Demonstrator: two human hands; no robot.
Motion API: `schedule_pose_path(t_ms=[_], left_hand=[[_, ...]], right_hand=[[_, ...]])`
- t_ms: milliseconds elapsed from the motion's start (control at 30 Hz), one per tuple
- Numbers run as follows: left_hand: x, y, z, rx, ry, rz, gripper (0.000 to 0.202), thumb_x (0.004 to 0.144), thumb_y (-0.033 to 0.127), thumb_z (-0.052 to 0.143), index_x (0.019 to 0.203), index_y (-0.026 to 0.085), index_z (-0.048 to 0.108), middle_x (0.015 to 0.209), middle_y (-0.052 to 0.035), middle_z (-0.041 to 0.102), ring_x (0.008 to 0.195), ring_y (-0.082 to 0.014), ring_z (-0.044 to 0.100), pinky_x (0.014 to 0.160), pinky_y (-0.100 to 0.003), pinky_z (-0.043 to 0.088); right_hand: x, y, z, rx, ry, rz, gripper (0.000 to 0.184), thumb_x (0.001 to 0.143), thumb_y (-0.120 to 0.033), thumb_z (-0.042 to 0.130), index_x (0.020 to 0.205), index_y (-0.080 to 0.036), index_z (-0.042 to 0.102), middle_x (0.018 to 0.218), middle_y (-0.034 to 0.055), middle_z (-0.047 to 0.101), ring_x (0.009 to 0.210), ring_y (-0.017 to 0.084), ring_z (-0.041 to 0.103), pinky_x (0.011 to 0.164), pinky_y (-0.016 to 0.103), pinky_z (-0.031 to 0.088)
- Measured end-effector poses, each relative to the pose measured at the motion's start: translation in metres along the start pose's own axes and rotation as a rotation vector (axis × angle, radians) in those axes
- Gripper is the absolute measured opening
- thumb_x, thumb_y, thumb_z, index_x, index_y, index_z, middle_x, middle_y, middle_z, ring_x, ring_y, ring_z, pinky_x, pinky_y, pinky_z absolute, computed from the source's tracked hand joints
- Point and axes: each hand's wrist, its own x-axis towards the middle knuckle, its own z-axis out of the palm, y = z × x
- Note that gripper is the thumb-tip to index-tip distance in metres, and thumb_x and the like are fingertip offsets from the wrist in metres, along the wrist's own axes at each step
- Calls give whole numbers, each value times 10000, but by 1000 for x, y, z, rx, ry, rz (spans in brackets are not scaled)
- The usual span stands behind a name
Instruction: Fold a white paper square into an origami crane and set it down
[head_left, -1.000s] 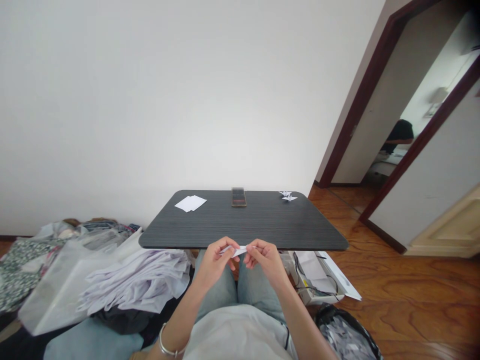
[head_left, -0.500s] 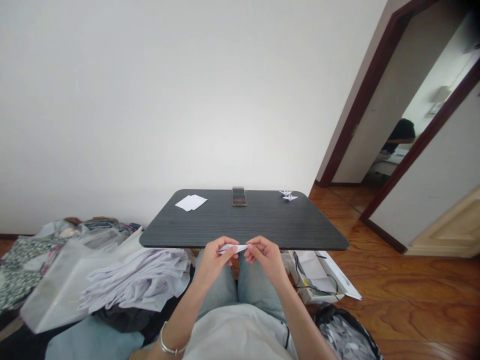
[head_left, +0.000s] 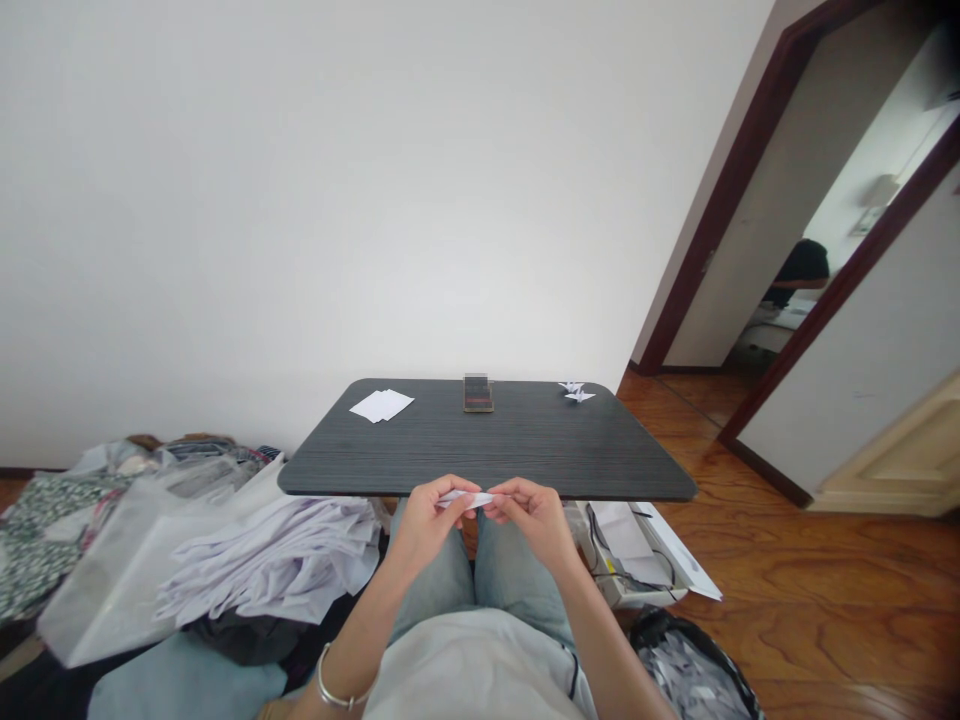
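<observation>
Sheets (head_left: 382,405) lie on the desk (head_left: 480,447) at left; by its near edge, our left hand (head_left: 426,510) pinches a folded paper (head_left: 481,499), which runs crosswise between our hands, mostly within the left; our right hand (head_left: 534,508) grips its right tip. Folded birds (head_left: 580,397) sit far right.

A dark tabletop (head_left: 480,455) with fine lengthwise streaks and rounded corners carries a brown-rimmed phone (head_left: 478,395) near the middle of its far edge; whether the phone leans or lies flat is hard to tell. Well to the left of the phone lie at least 2 white sheets (head_left: 381,405), flat and overlapping, their corners out of line. Well to the right of it sit 2 small white folded figures (head_left: 579,396) with pointed wings, just beside each other.
</observation>
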Motion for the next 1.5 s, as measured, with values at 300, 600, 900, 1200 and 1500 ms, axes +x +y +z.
schedule_pose_path(t_ms=[300, 600, 900, 1200, 1500], left_hand=[[3, -7, -1, 74, -16, 1, 233, 780, 290, 535, 846, 117, 677, 614, -32, 644, 521, -115, 528, 517, -209, 403], [5, -13, -5, 74, -56, -23, 265, 772, 315, 538, 867, 110, 676, 583, -26, 636, 482, -110, 504, 493, -210, 376], [8, -14, -7, 72, -66, -48, 239, 734, 313, 579, 818, 112, 678, 548, -14, 627, 432, -105, 509, 466, -212, 390], [11, -19, -11, -37, 4, -59, 271, 727, 343, 605, 811, 97, 679, 526, -8, 608, 442, -111, 529, 470, -217, 409], [9, -14, -9, -63, -4, -76, 246, 717, 325, 610, 785, 98, 674, 500, 2, 591, 426, -103, 515, 459, -212, 408]], right_hand=[[3, 1, -6, -10, -106, 124, 283, 699, -424, 662, 686, -141, 651, 587, 42, 689, 503, 131, 629, 502, 232, 502], [4, 2, -10, 32, -206, 218, 350, 692, -471, 656, 663, -124, 624, 595, 49, 687, 494, 121, 631, 488, 212, 493], [5, 4, -7, 60, -189, 213, 338, 693, -465, 658, 693, -127, 642, 589, 41, 685, 487, 120, 630, 486, 213, 494], [4, 6, -6, -8, -69, 47, 249, 734, -403, 644, 784, -159, 642, 644, 33, 686, 558, 131, 628, 519, 225, 482], [1, 6, -3, -151, -15, -82, 202, 762, -345, 605, 879, -186, 648, 647, 24, 677, 591, 161, 644, 541, 260, 513]])
